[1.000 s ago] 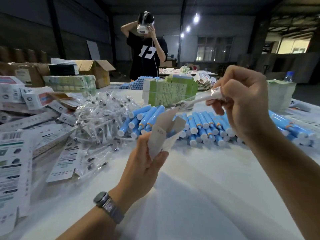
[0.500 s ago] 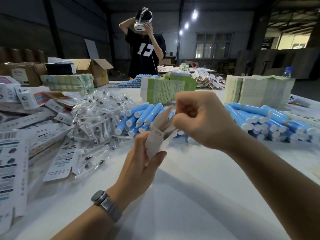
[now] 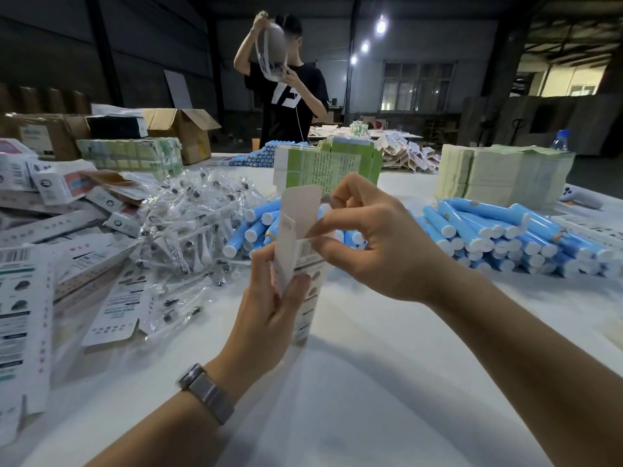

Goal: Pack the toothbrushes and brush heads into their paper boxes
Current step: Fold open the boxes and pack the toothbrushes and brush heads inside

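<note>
Upright above the bench [image 3: 371,382], one paper box [image 3: 305,264] stands with its top flap raised: the left hand [image 3: 269,308] wraps its body, the right hand [image 3: 377,241] pinches a side flap. Blue toothbrushes [image 3: 488,230] and bagged brush heads [image 3: 195,214] lie piled behind, so most packing remains.

Bare worktop [image 3: 387,382] lies along the near edge, under both forearms. Brush heads [image 3: 188,224] and flat boxes [image 3: 30,298] block the left side; blue handles [image 3: 505,237] block the right; paper stacks [image 3: 502,176] line the far side.
</note>
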A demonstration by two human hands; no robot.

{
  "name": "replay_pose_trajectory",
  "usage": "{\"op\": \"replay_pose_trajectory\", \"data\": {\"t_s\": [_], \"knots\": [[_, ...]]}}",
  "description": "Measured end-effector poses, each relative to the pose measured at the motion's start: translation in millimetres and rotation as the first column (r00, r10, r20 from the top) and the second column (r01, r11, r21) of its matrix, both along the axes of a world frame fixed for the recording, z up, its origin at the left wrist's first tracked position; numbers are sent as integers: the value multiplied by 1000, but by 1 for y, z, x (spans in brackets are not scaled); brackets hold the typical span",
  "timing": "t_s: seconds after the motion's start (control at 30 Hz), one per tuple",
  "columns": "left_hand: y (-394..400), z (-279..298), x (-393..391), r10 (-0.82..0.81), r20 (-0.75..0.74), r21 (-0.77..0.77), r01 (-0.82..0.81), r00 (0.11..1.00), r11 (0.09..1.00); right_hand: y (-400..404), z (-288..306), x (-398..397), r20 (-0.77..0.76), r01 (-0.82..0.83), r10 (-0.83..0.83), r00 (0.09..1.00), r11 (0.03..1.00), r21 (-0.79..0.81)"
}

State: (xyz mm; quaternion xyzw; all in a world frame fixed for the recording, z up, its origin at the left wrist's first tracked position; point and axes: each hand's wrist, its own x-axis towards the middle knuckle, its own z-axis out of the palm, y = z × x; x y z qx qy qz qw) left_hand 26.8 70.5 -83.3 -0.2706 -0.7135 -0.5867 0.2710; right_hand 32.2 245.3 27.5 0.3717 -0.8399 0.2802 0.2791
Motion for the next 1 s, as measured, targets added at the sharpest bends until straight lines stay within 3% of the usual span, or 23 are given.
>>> {"op": "replay_pose_trajectory", "data": {"t_s": [0.1, 0.2, 0.3, 0.4, 0.53, 0.7, 1.0], "knots": [[0, 4, 2, -97, 4, 48, 96, 995, 994, -2, -6, -3, -11, 7, -7, 1000, 999, -48], [3, 7, 3, -216, 37, 51, 214, 976, 976, -7, -17, -7, 80, -22, 41, 996, 975, -221], [1, 8, 1, -214, 10, 60, 213, 977, 975, -14, -29, -10, 226, -80, 184, 957, 911, -404], [-3, 11, 3, -191, -33, 43, 192, 981, 980, -15, -33, -12, 217, -120, 264, 940, 850, -514], [-2, 10, 3, -163, -86, -13, 163, 983, 987, -14, -36, -15, 179, -167, 304, 936, 827, -537], [-4, 12, 4, -202, -37, 65, 204, 979, 977, -12, -37, -14, 174, -232, 408, 896, 765, -601], [-4, 15, 9, -304, 45, 200, 290, 952, 936, -11, -29, -11, 179, -297, 462, 868, 774, -560]]}}
